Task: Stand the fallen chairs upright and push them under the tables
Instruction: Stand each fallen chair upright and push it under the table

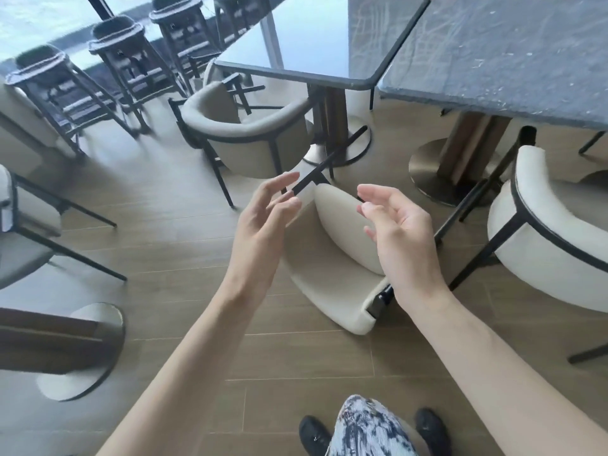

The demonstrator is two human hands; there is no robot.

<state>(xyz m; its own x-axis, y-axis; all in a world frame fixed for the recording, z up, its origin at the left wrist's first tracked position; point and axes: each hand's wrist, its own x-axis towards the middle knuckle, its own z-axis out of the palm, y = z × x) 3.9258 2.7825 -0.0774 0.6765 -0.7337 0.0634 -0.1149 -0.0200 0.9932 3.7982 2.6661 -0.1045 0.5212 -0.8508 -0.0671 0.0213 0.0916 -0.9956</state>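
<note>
Chair (332, 258) — cream, black-framed — lies tipped over.

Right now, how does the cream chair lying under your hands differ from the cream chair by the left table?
The chair under the hands lies tipped on the floor, a dark leg pointing up toward the table; the chair by the left table stands upright on its legs. The fallen one sits in the open aisle; the upright one is close to the table's pedestal. Both share cream curved backs and dark frames. Neither hand touches either chair.
</note>
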